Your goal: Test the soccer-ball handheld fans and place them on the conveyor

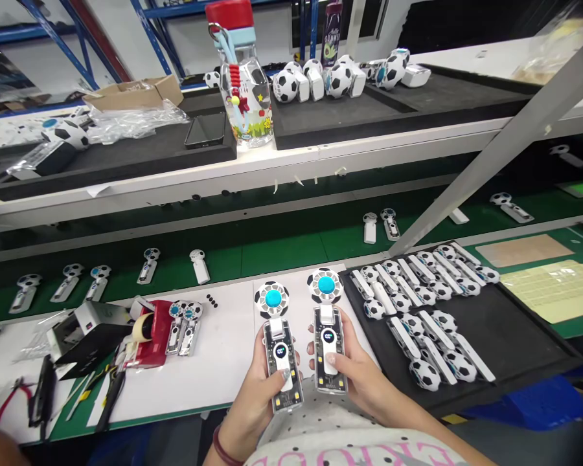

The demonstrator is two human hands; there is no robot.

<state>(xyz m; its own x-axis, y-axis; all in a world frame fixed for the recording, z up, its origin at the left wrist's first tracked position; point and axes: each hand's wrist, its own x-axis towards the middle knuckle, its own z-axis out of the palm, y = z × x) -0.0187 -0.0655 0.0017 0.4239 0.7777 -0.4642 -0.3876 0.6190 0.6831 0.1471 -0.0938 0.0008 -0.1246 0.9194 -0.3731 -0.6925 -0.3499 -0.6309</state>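
Two handheld fans with soccer-ball heads and clear bodies are held upright side by side. My left hand (257,388) is wrapped round the left handheld fan (280,349), thumb on its white button panel. My right hand (357,362) grips the right handheld fan (327,330) the same way, its thumb resting on the panel. Both small round displays are lit and read 100. Each head has a blue centre, and the blades inside look still or cannot be made out. Fingers behind the bodies are mostly hidden.
At right, a black foam tray (519,343) carries several more fans. A red tape dispenser (156,340), two fans, pliers (14,395) and a black box (94,343) lie left. Behind runs a green conveyor (276,249) with spaced fans, under a shelf holding a water bottle (247,84).
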